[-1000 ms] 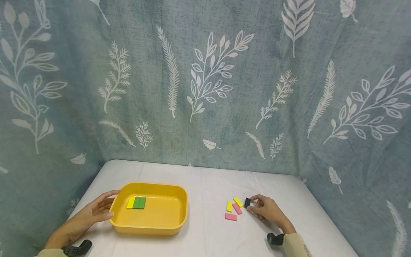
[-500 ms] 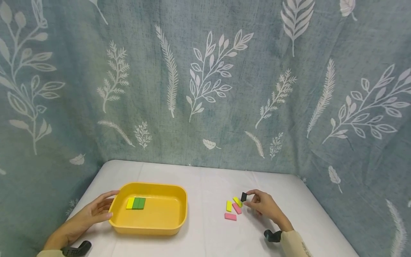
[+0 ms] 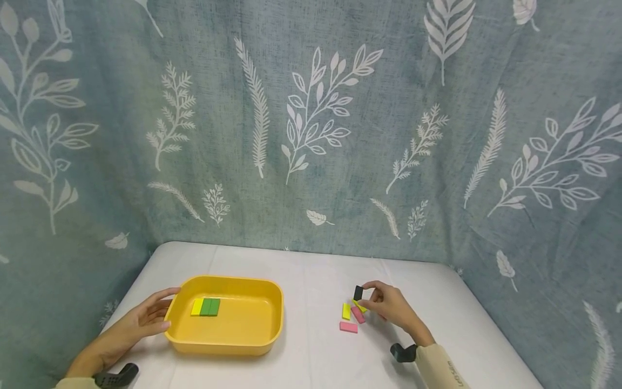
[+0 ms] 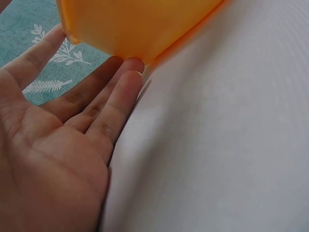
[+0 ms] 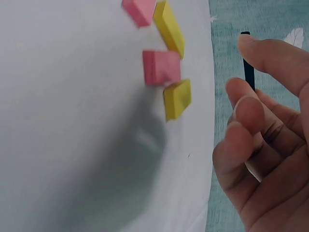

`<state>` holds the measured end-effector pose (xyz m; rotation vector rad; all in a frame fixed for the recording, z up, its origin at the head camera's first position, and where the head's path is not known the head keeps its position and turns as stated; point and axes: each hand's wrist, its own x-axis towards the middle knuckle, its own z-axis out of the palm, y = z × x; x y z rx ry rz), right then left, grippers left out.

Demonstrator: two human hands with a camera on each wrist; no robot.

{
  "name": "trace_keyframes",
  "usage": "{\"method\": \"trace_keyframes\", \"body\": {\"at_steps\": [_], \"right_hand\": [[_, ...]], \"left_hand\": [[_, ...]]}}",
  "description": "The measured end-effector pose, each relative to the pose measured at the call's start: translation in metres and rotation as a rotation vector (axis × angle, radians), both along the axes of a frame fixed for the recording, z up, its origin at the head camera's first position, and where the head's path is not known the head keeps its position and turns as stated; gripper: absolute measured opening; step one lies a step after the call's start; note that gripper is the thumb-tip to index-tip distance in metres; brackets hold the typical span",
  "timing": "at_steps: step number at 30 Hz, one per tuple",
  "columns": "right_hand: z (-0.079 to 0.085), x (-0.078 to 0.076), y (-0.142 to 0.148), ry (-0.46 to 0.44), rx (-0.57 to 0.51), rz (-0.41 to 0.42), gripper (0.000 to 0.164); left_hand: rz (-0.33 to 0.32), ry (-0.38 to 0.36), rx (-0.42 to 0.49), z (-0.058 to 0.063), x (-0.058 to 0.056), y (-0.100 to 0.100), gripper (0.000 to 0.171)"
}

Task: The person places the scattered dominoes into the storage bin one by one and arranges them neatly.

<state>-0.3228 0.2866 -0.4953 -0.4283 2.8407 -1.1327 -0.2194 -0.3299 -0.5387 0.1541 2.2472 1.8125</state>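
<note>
In the head view my right hand point(image 3: 391, 308) pinches a small black rectangular block point(image 3: 358, 293) between thumb and fingertips, above the loose blocks. The right wrist view shows this black block point(image 5: 248, 72) edge-on, as a thin strip. My left hand point(image 3: 138, 321) rests at the left side of a yellow tray point(image 3: 223, 348), its fingers extended. From the left wrist, fingertips point(image 4: 130, 84) touch the tray's outer wall point(image 4: 130, 29). Inside the tray, a yellow block point(image 3: 196, 307) and two green blocks point(image 3: 210, 307) lie side by side.
Two pink blocks point(image 3: 348, 327) and two yellow blocks point(image 3: 346, 311) lie loose on the white-covered table point(image 3: 311, 270), right of the tray. Behind the table hangs a blue-green curtain point(image 3: 272, 216) with white leaf prints. Black straps with devices point(image 3: 403, 353) sit on the wrists.
My right hand has lifted the black block off the table and carried it left and away from me, over the loose yellow block. The left hand and the tray stay in place.
</note>
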Motion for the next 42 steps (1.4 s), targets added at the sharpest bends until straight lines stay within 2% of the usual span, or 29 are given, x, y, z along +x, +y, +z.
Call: {"method": "trace_keyframes", "body": {"at_steps": [15, 24, 42], "right_hand": [[0.017, 0.001, -0.027, 0.052, -0.008, 0.123, 0.051], [0.020, 0.000, -0.041, 0.072, 0.006, 0.138, 0.050], [0.030, -0.002, -0.071, 0.153, 0.016, 0.202, 0.047]], "left_hand": [[-0.005, 0.013, 0.003, -0.002, 0.000, -0.001, 0.075], [0.003, 0.013, 0.009, -0.001, 0.000, 0.000, 0.076], [-0.024, 0.029, 0.026, 0.000, 0.001, -0.001, 0.074]]}}
